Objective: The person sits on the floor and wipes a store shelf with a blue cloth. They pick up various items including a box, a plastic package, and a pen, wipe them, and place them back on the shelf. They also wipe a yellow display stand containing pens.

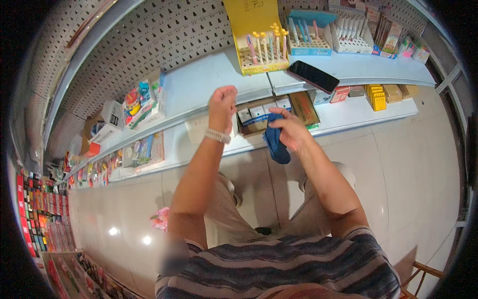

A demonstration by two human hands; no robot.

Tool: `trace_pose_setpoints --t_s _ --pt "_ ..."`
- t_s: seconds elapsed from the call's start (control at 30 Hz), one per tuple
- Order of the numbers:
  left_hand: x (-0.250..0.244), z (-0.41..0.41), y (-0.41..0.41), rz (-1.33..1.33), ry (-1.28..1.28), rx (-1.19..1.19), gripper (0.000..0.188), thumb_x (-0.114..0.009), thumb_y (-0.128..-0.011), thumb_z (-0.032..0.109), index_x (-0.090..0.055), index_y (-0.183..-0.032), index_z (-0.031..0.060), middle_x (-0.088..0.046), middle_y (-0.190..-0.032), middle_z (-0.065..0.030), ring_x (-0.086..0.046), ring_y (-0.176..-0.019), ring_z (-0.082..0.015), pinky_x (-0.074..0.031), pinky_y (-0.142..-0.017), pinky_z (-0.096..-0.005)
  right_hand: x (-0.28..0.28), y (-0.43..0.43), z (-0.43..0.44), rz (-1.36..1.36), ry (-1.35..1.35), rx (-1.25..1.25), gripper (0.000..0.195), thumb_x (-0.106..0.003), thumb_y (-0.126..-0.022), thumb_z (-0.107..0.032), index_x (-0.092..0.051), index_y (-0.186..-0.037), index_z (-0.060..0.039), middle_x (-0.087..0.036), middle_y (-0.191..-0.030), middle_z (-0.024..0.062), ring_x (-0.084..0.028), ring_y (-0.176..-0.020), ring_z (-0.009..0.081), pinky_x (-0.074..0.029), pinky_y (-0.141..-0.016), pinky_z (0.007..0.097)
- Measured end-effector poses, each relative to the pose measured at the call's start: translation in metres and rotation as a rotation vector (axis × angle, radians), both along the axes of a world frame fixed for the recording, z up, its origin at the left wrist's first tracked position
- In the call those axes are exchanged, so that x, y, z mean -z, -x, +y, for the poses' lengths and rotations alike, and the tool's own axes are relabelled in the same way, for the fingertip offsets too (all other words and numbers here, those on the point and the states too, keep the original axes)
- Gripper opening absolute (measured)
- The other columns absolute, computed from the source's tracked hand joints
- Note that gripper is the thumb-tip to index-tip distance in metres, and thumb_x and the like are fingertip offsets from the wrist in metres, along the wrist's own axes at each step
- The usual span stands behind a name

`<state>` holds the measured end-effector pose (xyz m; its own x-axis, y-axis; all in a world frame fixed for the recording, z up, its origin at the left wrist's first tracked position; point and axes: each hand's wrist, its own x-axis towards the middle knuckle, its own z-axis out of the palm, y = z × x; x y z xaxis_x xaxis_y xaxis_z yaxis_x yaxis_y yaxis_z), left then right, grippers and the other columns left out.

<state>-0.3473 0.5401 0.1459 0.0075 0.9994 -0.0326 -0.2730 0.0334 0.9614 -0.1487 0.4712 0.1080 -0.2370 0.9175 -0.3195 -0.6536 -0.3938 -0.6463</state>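
My right hand grips a crumpled dark blue cloth, which hangs down in front of the lower shelf. My left hand has its fingers curled in, with a light band on the wrist; nothing shows in it. It hovers over the front edge of the upper shelf. Between and below the hands, an open carton on the lower shelf holds several small white boxes. A black smartphone lies on the upper shelf, past my right hand, reaching over its front edge.
A yellow display box of pens stands on the upper shelf, with a blue pen box and a white one to its right. Boxed toys sit at left. Yellow packets line the lower shelf. A pegboard rises behind.
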Motion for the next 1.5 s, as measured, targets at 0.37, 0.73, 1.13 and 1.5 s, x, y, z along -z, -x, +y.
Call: trace_pose_setpoints --t_s 0.37,0.73,1.13,1.5 --pt "-0.039 0.168 -0.004 0.798 0.141 0.19 0.053 -0.05 -0.087 0.058 -0.057 -0.106 0.0092 -0.041 -0.066 0.0054 -0.024 -0.045 -0.0053 -0.02 -0.039 -0.024 0.012 0.017 0.0 -1.379 -0.716 0.065 0.023 -0.064 -0.089 -0.021 -0.055 -0.107 -0.0125 -0.062 -0.087 0.0171 -0.06 -0.079 0.0341 -0.048 -0.072 0.0378" --pt "-0.002 0.193 -0.007 1.139 0.017 0.21 0.04 -0.041 -0.094 0.037 -0.055 -0.083 0.0015 -0.052 -0.06 -0.0072 -0.049 -0.046 -0.0188 -0.037 -0.04 -0.0343 -0.013 -0.018 0.006 0.18 -0.128 -0.12 0.041 -0.062 -0.086 -0.007 -0.05 -0.125 -0.0112 -0.062 -0.107 0.007 -0.064 -0.09 0.018 -0.054 -0.078 0.0317" --pt "-0.048 0.068 0.096 0.597 0.25 0.086 0.027 -0.043 -0.089 0.024 -0.058 -0.096 0.0028 -0.057 -0.069 -0.0043 -0.052 -0.05 -0.0106 -0.046 -0.044 -0.025 -0.057 -0.068 -0.029 0.493 -0.435 0.256 0.051 -0.053 -0.082 -0.003 -0.047 -0.133 -0.0056 -0.053 -0.131 0.0155 -0.053 -0.118 0.029 -0.044 -0.102 0.0437" --pt "-0.027 -0.009 0.08 0.573 0.235 -0.08 0.03 -0.045 -0.088 0.023 -0.052 -0.11 0.0042 -0.056 -0.076 -0.005 -0.052 -0.053 -0.0144 -0.051 -0.049 -0.0285 -0.008 0.002 -0.031 0.095 -0.447 0.522 0.05 -0.046 -0.097 -0.04 -0.043 -0.136 -0.0087 -0.053 -0.131 0.0118 -0.053 -0.113 0.028 -0.038 -0.105 0.0382"
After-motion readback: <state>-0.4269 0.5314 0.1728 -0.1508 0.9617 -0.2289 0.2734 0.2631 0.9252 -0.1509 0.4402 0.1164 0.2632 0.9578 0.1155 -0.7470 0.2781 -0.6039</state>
